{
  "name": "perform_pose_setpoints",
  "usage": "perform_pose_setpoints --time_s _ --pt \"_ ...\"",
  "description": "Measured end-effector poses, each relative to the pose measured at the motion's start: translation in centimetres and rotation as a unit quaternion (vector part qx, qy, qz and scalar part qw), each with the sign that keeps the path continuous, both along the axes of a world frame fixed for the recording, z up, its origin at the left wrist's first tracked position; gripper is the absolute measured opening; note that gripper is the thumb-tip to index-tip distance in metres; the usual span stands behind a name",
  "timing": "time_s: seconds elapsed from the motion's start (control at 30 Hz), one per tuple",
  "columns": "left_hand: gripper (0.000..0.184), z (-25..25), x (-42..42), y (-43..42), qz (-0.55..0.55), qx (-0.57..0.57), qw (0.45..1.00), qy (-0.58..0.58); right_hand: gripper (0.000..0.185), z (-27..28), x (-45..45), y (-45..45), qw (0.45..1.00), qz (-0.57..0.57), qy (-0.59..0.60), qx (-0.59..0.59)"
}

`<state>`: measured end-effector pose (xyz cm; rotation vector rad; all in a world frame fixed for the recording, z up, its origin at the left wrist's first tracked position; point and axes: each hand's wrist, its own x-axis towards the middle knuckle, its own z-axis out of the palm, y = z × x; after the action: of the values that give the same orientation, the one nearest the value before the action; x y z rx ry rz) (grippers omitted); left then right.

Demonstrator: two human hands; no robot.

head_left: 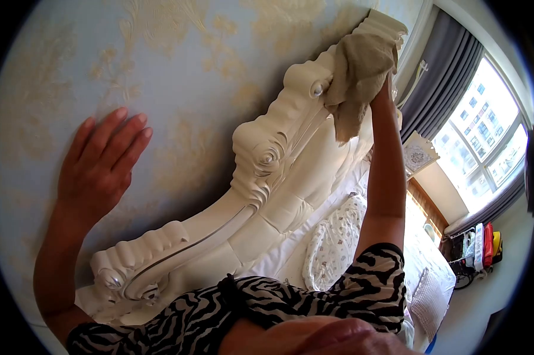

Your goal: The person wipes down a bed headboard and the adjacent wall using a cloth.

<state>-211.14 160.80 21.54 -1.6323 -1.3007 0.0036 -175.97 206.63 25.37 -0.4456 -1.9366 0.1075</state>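
Note:
My left hand lies flat against the patterned wallpaper, fingers stretched upward and holding nothing. On the other side, my right arm reaches out along the cream carved headboard. A beige-brown cloth drapes over my right hand and hides most of its fingers. That cloth rests on the far upper part of the headboard's scrolled top edge, with one end hanging down over its front. Tufted padding fills the headboard below the carving.
Below the headboard, a bed carries a floral-print pillow and a pale textured cushion. Beyond are a grey curtain, a bright window, a nightstand with a decorated panel, and a rack with colourful items.

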Motion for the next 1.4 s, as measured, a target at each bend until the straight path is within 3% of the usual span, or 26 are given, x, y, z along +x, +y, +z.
perform_pose_setpoints --time_s 0.1,0.17,0.2,0.27,0.3,0.37,0.47,0.53,0.7,0.83,0.93,1.0,1.07,1.17,1.27,1.37,1.4 --pt "0.048 0.2 0.3 -0.2 0.008 -0.006 1.0 -0.002 0.041 0.0 1.0 2.4 0.985 -0.093 -0.052 0.137" --pt "0.048 0.2 0.5 -0.1 0.007 0.003 1.0 0.0 0.043 0.0 1.3 5.7 0.999 0.018 0.006 0.041" --pt "0.047 0.0 0.5 -0.1 0.007 0.01 1.0 -0.001 0.044 0.9 0.7 6.1 0.983 0.145 0.074 -0.088" --pt "0.047 -0.1 0.5 0.0 -0.001 0.019 1.0 -0.002 0.047 2.0 0.6 6.0 0.942 0.207 0.113 -0.239" --pt "0.046 -0.1 0.5 0.0 -0.005 0.024 1.0 -0.003 0.049 3.3 -0.7 2.8 0.95 0.147 0.085 -0.264" --pt "0.046 -0.1 0.4 0.0 -0.013 0.03 0.999 -0.004 0.056 3.4 0.1 3.4 0.993 -0.054 -0.105 -0.025" --pt "0.045 -0.1 0.4 -0.2 -0.014 0.027 0.999 -0.012 0.064 3.5 1.3 0.2 0.889 -0.288 -0.194 0.3" --pt "0.045 -0.3 0.4 -0.1 -0.012 0.023 1.0 -0.01 0.068 5.4 3.3 1.7 0.905 -0.351 -0.198 0.138" --pt "0.044 -0.4 0.6 0.1 0.002 0.028 1.0 0.008 0.058 8.1 3.0 5.3 0.835 -0.429 -0.292 0.185" --pt "0.043 -0.4 0.5 0.3 -0.002 0.042 0.999 0.017 0.052 9.0 -0.6 6.7 0.826 -0.44 -0.349 0.056" --pt "0.043 -0.3 0.6 0.2 0.0 0.037 0.999 0.009 0.05 8.9 0.9 4.8 0.885 -0.398 -0.231 0.07" --pt "0.043 -0.3 0.5 0.2 0.002 0.034 0.999 0.01 0.045 10.1 1.9 5.1 0.787 -0.513 -0.31 0.145" --pt "0.044 -0.3 0.6 0.1 0.012 0.025 1.0 0.007 0.042 10.8 3.9 7.6 0.867 -0.377 -0.238 0.224" --pt "0.045 -0.5 0.4 0.3 0.028 0.029 0.999 0.027 0.042 12.0 2.3 8.3 0.779 -0.407 -0.35 0.325" --pt "0.047 -0.6 0.5 0.2 0.036 0.03 0.998 0.033 0.047 13.0 0.2 11.9 0.778 -0.463 -0.349 0.241" --pt "0.049 -0.5 0.5 0.2 0.037 0.029 0.999 0.027 0.042 13.2 -0.4 12.2 0.845 -0.445 -0.259 0.144" --pt "0.049 -0.5 0.5 0.2 0.034 0.03 0.999 0.024 0.04 12.1 0.1 12.2 0.863 -0.406 -0.255 0.161"
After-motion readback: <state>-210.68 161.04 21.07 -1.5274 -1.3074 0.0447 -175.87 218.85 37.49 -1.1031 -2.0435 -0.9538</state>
